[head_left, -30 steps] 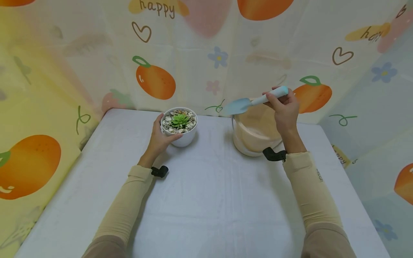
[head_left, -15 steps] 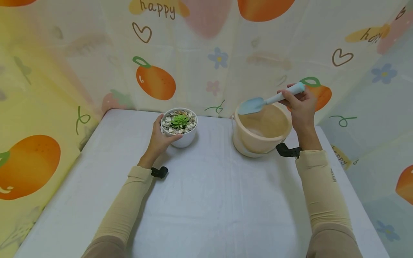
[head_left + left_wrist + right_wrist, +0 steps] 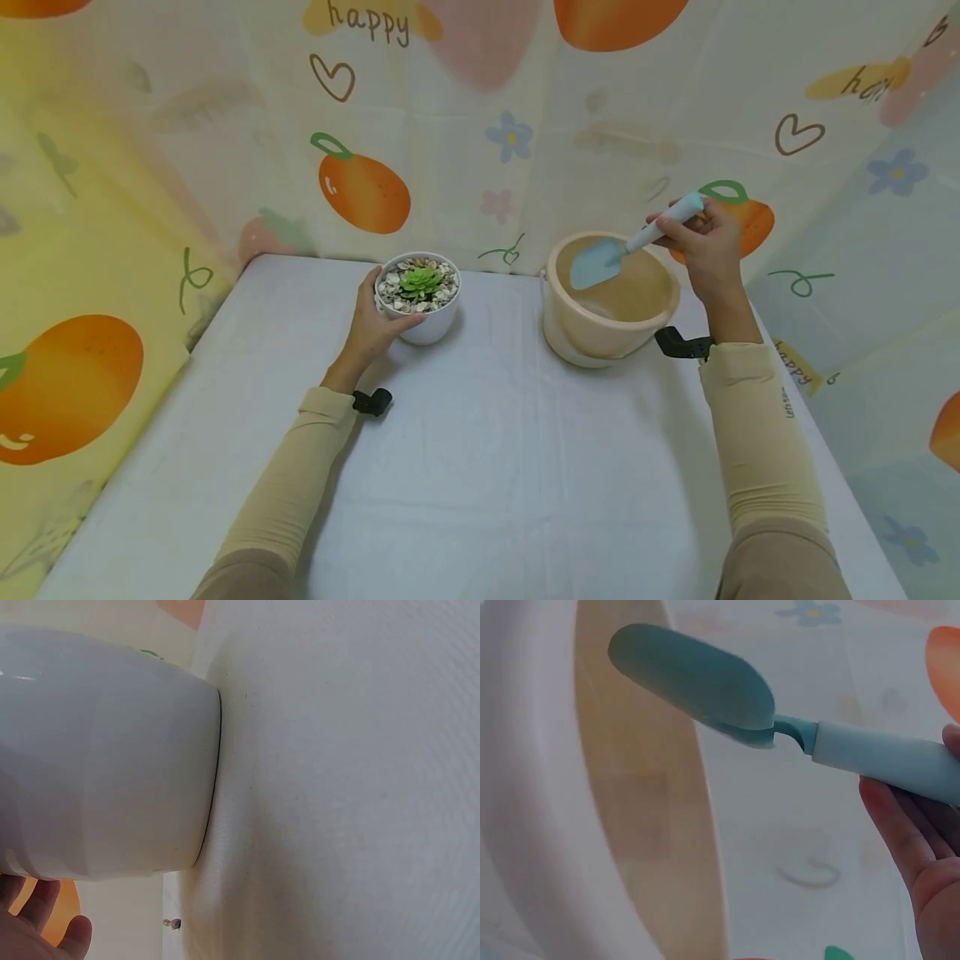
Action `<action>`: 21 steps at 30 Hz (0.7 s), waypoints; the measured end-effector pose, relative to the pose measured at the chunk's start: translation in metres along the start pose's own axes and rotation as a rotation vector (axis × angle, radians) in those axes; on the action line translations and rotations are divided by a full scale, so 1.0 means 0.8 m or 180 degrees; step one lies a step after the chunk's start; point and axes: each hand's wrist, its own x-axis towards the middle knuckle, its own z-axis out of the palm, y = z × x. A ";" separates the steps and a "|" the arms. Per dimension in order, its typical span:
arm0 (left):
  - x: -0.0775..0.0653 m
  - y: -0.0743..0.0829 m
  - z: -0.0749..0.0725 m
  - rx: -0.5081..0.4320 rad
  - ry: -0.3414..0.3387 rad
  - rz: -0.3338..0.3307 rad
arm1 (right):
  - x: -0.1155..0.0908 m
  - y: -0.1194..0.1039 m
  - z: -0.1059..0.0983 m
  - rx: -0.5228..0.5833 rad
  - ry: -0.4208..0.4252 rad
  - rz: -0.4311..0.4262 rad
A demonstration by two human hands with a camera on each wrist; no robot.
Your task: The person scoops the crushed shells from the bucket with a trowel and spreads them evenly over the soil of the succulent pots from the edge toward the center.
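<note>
A green succulent [image 3: 420,283] grows among pale stones in a white flowerpot [image 3: 432,328] on the table's far side. My left hand [image 3: 369,323] holds the pot's left side, thumb across its front below the rim. In the left wrist view the pot [image 3: 112,757] stands upright, its base on the cloth. My right hand [image 3: 712,250] grips the handle of a light blue trowel [image 3: 597,263], whose blade slants down over the mouth of a peach-coloured bucket [image 3: 573,327]. The right wrist view shows the bare trowel blade [image 3: 697,679] above the bucket rim [image 3: 536,772].
White cloth [image 3: 480,467] covers the table. Behind and at both sides hang printed curtains [image 3: 450,183] with oranges, hearts and flowers. A wire handle hangs on the bucket, to the right of the flowerpot.
My right hand has moved right with the trowel, baring the bucket's mouth, and the blade has since tipped down toward its inside. My left hand has stayed on the flowerpot.
</note>
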 end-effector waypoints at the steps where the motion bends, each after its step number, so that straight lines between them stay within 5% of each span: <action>1: 0.000 0.000 0.000 0.0001 -0.0004 0.0001 | 0.000 0.001 0.000 -0.0007 -0.0005 -0.0010; 13: -0.001 0.000 0.000 0.0006 -0.0016 -0.0021 | -0.002 0.034 -0.001 -0.0314 -0.0044 0.0166; 21: -0.002 0.001 0.000 -0.0039 -0.0043 -0.0053 | -0.006 0.047 0.001 -0.0206 -0.0117 0.0351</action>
